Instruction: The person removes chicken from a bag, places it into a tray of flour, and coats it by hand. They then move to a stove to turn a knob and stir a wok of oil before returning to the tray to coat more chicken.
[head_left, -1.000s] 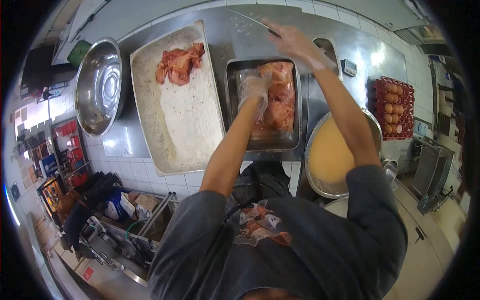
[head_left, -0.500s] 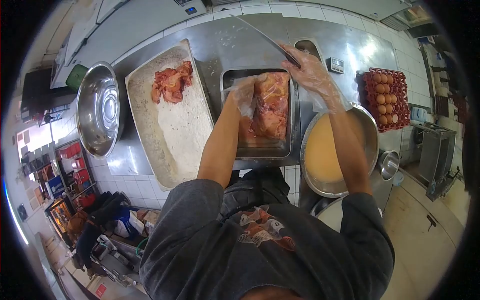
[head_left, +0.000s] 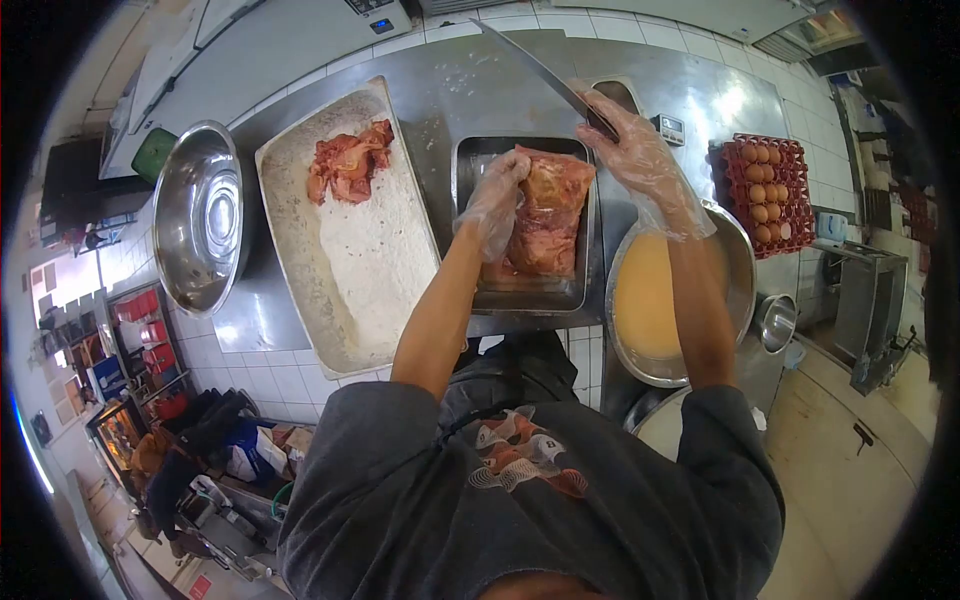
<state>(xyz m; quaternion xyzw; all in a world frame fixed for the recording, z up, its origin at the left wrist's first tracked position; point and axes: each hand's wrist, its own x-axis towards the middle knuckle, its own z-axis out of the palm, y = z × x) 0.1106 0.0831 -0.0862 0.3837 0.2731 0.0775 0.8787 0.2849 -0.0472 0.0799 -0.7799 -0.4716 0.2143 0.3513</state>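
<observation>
Steel table (head_left: 440, 112), wet-looking shine, white specks near the far side. Big pale tray (head_left: 288, 228) at left holds white powder (head_left: 372, 265) and a heap of raw meat pieces (head_left: 350, 165) at its far end. Wide steel bowl (head_left: 208, 240) beyond it, tilted. Bowl (head_left: 748, 292) at right holds yellow-orange liquid (head_left: 643, 300); right forearm and loose glove cuff sit above it, so a low wrist could dip plastic in or knock the rim. Dark metal tray (head_left: 543, 299) in the middle, red egg carton (head_left: 798, 205) far right. Raw slab (head_left: 548, 225) lies in the dark tray, toward its right side: thick, roughly rectangular, pink-red with paler yellowish patches, surface glossy and uneven. Likely slick, so it could slide or roll if held only at the corner, and a blade could skid off toward the fingers. Left hand (head_left: 491, 205), in clear plastic, has fingers curled nearly closed on the slab's far left corner. Right hand (head_left: 645, 168), also gloved, is closed round the handle of a long knife (head_left: 541, 72), blade raised past the slab's far end, tip up and left, apart from the meat. Baggy, wet plastic may let the handle twist, or catch on the edge and tear. Small scale (head_left: 668, 130) sits just beyond the right hand.
</observation>
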